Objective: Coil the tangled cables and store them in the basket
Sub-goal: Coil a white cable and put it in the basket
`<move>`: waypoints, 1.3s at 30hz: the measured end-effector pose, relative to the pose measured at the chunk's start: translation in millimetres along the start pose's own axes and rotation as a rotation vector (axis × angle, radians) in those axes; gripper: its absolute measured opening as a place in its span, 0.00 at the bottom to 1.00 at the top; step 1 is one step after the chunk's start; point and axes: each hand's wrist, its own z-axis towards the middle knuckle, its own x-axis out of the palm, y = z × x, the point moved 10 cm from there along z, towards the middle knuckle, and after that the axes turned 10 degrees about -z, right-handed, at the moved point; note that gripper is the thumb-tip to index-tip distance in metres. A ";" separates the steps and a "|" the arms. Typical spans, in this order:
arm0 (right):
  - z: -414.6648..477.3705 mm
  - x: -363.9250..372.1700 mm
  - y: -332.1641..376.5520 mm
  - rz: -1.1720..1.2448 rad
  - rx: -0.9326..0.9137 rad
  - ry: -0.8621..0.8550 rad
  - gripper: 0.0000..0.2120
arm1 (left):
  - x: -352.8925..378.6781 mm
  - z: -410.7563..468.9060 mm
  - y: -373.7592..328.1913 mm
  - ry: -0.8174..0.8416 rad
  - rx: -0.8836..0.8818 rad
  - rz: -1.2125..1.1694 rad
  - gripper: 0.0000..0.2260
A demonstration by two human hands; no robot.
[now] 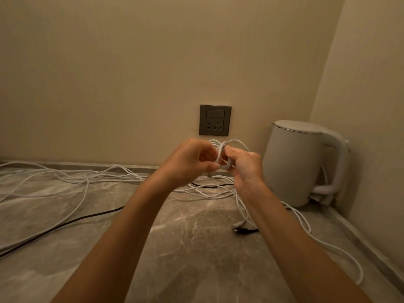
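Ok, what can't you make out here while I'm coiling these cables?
Head view only:
- No basket anywhere in frame.
- The coil: its middle is covered by the left grip and right grip.
- The loose cables: ends run off the left edge.
- The dark plug: partly behind the right forearm, too small to identify.

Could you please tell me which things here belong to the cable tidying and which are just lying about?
Part of the job: white coil held by left hand and right hand; loose white cables; black cable.
Just lying about: kettle; wall socket.
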 end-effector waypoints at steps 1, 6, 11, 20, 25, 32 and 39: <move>-0.2 1.0 -2.3 0.015 0.014 0.010 0.09 | 1.8 1.0 0.4 -0.019 0.015 0.010 0.10; -4.3 7.8 -10.3 0.052 0.063 0.053 0.08 | -11.1 -0.2 -3.1 -0.276 0.139 0.164 0.06; -8.8 12.9 -1.6 -0.022 0.002 0.079 0.08 | -31.6 -11.9 -20.0 -0.501 0.308 0.305 0.04; -7.5 4.8 0.2 -0.024 0.006 0.011 0.05 | -19.4 -8.1 -17.5 -0.467 0.236 0.112 0.04; -8.0 6.2 -7.6 0.009 0.076 0.034 0.07 | -7.8 -14.4 -16.2 -0.483 0.396 0.313 0.02; -3.1 4.3 -9.5 -0.086 0.029 0.023 0.05 | 11.1 -8.7 -7.2 -0.415 0.362 0.561 0.07; -0.4 7.4 -14.4 -0.189 0.011 0.017 0.07 | 8.6 -5.2 16.7 -0.377 0.148 0.546 0.04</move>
